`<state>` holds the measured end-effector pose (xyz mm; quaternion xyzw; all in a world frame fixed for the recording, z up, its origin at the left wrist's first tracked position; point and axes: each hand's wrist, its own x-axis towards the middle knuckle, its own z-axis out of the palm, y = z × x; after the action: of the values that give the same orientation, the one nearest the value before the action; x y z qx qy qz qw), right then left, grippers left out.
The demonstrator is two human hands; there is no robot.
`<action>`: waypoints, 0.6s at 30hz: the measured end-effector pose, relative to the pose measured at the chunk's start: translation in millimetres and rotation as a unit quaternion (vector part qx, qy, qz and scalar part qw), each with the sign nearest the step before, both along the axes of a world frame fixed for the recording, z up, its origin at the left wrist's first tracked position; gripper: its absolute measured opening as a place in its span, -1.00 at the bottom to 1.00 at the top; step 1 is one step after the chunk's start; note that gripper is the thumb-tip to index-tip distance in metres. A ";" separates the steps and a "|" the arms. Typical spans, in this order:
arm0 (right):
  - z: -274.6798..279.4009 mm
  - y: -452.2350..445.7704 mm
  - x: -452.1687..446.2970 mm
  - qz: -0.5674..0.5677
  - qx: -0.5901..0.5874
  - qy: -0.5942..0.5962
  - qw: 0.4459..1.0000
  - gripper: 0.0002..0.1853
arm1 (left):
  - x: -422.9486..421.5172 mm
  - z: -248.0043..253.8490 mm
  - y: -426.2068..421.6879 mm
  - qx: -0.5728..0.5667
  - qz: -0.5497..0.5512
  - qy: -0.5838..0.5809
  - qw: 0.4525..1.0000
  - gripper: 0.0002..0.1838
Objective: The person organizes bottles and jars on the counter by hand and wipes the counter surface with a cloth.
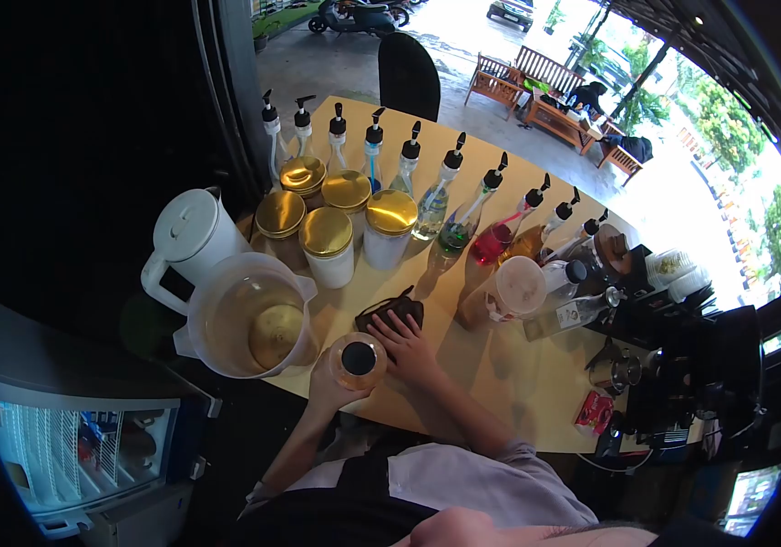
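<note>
My left hand [329, 387] is wrapped around a clear bottle with a black cap [359, 358], seen from above near the table's front edge. To its right, my right hand [406, 346] lies with fingers spread on a dark brown bundle [392, 314], which looks like a cloth or soft pouch with a thin loop at its top. My fingers cover part of it. Left of the bottle stands a big translucent plastic pitcher [217, 310]. Several jars with gold lids [327, 232] are grouped beyond my hands.
Pump bottles of coloured syrup [493, 243] line the table's far edge. A white jug [186, 228] is at the left. To the right are a translucent lidded container [520, 284], a labelled bottle [565, 316], a red packet [594, 413] and dark equipment. A lit fridge [81, 456] stands lower left.
</note>
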<state>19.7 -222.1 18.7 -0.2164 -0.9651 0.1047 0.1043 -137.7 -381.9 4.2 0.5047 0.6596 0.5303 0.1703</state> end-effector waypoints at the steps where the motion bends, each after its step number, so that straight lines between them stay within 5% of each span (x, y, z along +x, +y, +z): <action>1: 1.0 -2.5 -0.8 0.027 -0.008 0.000 1.000 -0.36 | -0.9 4.8 -0.3 -0.004 -0.010 0.001 1.000 -0.05; 9: -21.6 20.2 -75.8 -0.108 0.078 0.075 0.988 -0.36 | -1.0 2.6 -3.2 -0.030 -0.019 -0.011 0.999 -0.03; 15: -11.3 0.5 -34.9 0.028 0.049 0.024 0.998 -0.42 | -2.9 2.6 -10.4 -0.035 -0.024 -0.019 0.999 -0.01; 18: -12.0 -19.0 8.8 -0.006 -0.016 0.032 0.999 -0.38 | -4.8 -2.8 -13.9 -0.020 -0.028 -0.023 0.999 -0.01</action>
<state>28.5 -241.1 6.7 -0.2200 -0.9583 0.1260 0.1322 -142.5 -395.8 1.5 0.5071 0.6520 0.5231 0.2100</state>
